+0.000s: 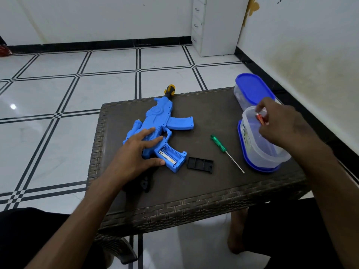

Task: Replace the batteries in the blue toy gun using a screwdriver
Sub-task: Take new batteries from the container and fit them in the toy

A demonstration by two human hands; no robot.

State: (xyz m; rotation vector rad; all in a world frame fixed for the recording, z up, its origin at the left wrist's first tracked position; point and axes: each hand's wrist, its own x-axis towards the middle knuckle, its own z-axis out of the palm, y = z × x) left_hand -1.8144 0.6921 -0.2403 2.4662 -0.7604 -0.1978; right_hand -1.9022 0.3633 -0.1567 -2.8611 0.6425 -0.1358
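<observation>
The blue toy gun [155, 125] lies flat on the dark wicker table [194, 191], its grip compartment [169, 154] uncovered with a battery [164, 154] inside. My left hand [136, 152] rests flat on the gun's body beside the grip. The black compartment cover [200, 164] lies just right of the grip. A green-handled screwdriver [225, 150] lies on the table further right. My right hand [277, 123] is over the open clear container [262, 150], its fingers pinching a red battery [260, 118] at the rim.
A second clear container with a blue lid [252, 88] stands at the table's far right corner. The open container sits on its own blue lid [242, 152]. A wall runs close along the right. White tiled floor surrounds the table.
</observation>
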